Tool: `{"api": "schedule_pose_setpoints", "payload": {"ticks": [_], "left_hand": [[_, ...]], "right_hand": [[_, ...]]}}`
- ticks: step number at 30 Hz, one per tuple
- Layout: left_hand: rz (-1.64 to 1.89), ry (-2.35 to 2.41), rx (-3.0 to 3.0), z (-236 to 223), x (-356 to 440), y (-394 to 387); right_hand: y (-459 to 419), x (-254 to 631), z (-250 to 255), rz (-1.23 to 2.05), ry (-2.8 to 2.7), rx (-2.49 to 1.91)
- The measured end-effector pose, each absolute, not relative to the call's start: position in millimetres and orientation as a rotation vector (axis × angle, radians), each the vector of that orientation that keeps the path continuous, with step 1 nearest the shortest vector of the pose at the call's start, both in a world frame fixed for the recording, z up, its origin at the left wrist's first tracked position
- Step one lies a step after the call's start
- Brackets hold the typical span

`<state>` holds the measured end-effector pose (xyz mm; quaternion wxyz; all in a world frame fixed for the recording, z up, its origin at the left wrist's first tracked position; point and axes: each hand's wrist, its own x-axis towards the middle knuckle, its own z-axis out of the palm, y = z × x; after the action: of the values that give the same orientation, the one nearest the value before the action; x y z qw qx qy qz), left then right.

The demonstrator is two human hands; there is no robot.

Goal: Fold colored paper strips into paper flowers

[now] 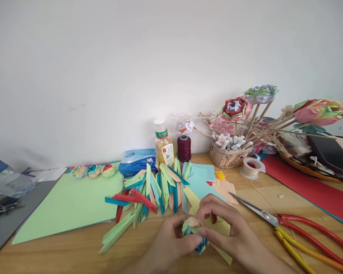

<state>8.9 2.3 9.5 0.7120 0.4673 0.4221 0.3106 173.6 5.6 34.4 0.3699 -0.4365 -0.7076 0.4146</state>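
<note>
Both my hands meet low in the middle of the view over a wooden table (74, 253). My left hand (167, 243) and my right hand (231, 232) pinch a small folded paper flower (194, 233) made of blue, green and peach strips. The fingers of both hands are curled round it. Just behind lies a pile of folded paper strips (151, 192) in green, blue, red and peach. A ring shows on a finger of my left hand.
A large green paper sheet (71, 203) lies to the left, with three small paper flowers (93, 171) behind it. Scissors (288, 224) with red and yellow handles lie right. At the back stand a tissue pack (137, 161), a bottle (163, 146), a thread spool (184, 148), a tape roll (252, 167) and a basket (230, 154) of paper flowers on sticks.
</note>
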Motion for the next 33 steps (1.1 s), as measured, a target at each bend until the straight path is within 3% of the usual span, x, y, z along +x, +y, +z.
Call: {"api": "schedule_pose_setpoints", "payload": {"ticks": [11, 16, 22, 25, 33], "left_hand": [[0.648, 1.025, 1.504, 9, 11, -1], [0.688, 0.981, 1.328, 5, 7, 0], [0.735, 0.846, 0.827, 4, 5, 3], [0.788, 0.855, 0.717, 6, 5, 0], [0.804, 0.835, 0.568, 1, 4, 0]], "right_hand": [[4, 171, 36, 1.335, -1.777, -1.220], [10, 172, 24, 1.478, -1.534, -1.241], [12, 180, 34, 1.118, -1.568, -1.252], [9, 178, 39, 1.106, -1.707, -1.235], [14, 176, 28, 1.669, -1.430, -1.138]]}}
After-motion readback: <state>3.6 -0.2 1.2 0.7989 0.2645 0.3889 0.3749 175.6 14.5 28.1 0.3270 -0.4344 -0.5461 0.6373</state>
